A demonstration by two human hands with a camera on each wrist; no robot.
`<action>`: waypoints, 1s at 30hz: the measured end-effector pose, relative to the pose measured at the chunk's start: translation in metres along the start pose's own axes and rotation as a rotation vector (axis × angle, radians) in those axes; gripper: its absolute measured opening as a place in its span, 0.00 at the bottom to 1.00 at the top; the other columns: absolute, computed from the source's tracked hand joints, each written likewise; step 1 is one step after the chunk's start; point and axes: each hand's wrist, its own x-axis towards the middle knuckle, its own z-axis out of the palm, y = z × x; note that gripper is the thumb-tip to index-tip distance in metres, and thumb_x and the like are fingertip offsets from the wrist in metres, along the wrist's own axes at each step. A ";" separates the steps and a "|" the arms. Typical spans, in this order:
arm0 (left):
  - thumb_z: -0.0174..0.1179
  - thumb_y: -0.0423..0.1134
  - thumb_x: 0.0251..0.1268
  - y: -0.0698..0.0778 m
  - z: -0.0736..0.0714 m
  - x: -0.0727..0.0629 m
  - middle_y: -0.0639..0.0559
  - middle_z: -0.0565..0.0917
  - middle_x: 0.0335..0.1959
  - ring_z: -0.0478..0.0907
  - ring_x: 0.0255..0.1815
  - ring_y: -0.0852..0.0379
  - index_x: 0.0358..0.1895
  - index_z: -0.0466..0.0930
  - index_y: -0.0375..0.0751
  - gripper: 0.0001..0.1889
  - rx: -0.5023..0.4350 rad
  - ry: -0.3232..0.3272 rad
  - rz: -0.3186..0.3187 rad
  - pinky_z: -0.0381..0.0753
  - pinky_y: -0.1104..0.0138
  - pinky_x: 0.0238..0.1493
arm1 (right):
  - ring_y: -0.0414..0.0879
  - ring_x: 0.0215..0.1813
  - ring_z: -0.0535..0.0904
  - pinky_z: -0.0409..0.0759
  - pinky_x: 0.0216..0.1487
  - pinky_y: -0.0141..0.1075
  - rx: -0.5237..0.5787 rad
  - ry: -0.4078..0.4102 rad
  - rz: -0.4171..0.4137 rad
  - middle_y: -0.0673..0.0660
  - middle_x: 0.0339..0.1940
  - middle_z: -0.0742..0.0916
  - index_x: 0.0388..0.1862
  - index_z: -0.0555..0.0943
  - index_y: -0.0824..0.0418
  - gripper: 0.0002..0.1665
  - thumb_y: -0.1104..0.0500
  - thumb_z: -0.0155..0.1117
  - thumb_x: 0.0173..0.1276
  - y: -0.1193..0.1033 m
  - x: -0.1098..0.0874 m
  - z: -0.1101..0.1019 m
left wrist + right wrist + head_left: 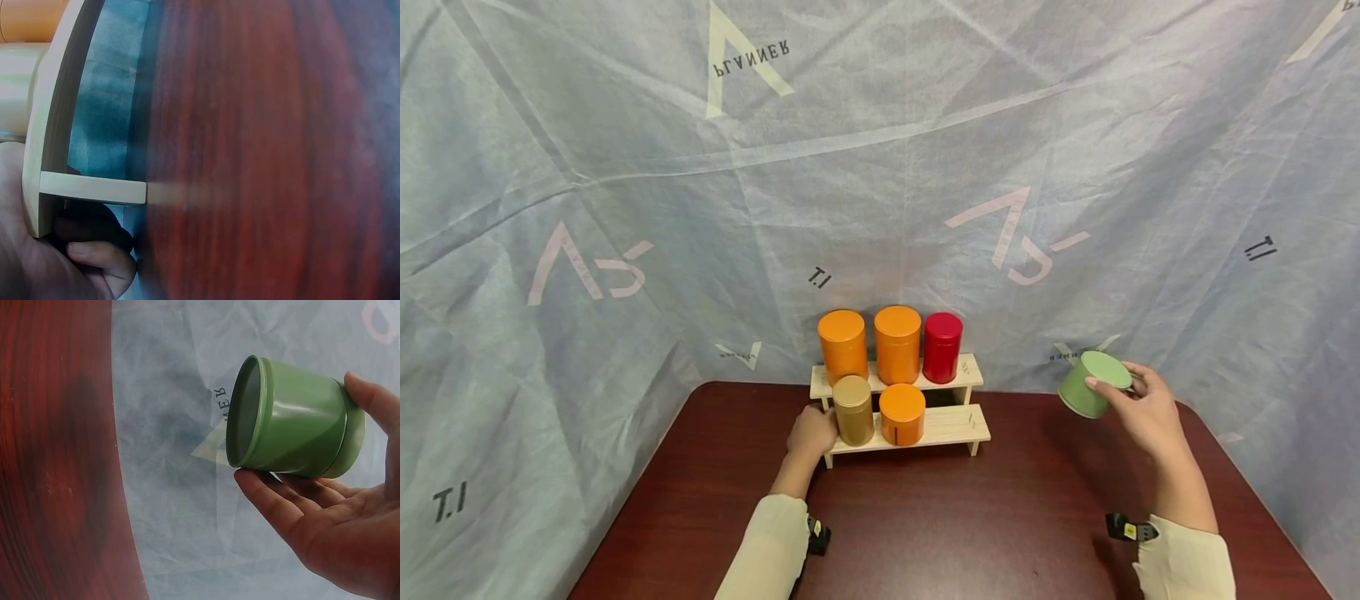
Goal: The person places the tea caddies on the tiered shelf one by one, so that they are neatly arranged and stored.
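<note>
My right hand holds a short green tin up over the table's right side. The tin is tilted; in the right wrist view the thumb lies on its lid end and the fingers run along its underside. My left hand grips the left end of a two-step wooden rack, fingers curled beneath the board beside a rack leg. Right by that hand a gold tin stands on the lower step. Next to it stands a short orange tin.
On the upper step stand two tall orange tins and a red tin. The rack stands near the back edge of a dark red wooden table. A grey printed cloth hangs behind and at both sides.
</note>
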 end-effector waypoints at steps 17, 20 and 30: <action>0.46 0.53 0.79 0.003 0.002 0.000 0.43 0.84 0.31 0.78 0.30 0.47 0.44 0.85 0.40 0.22 0.066 0.053 -0.004 0.77 0.52 0.30 | 0.14 0.44 0.70 0.76 0.40 0.19 -0.024 -0.025 -0.040 0.75 0.74 0.77 0.84 0.57 0.68 0.52 0.38 0.65 0.76 -0.001 0.002 0.005; 0.45 0.54 0.80 -0.006 0.008 0.010 0.43 0.84 0.32 0.78 0.30 0.47 0.44 0.85 0.41 0.23 0.065 0.048 -0.020 0.77 0.52 0.29 | 0.15 0.44 0.71 0.76 0.40 0.19 -0.026 -0.022 -0.043 0.68 0.70 0.81 0.83 0.58 0.67 0.52 0.39 0.66 0.76 0.000 0.001 0.005; 0.47 0.57 0.78 -0.016 0.013 0.022 0.46 0.80 0.27 0.76 0.28 0.48 0.37 0.82 0.45 0.21 0.045 0.007 -0.027 0.72 0.57 0.26 | 0.18 0.47 0.70 0.75 0.41 0.20 -0.032 -0.043 -0.028 0.72 0.75 0.77 0.84 0.58 0.66 0.53 0.36 0.66 0.75 -0.006 -0.001 0.007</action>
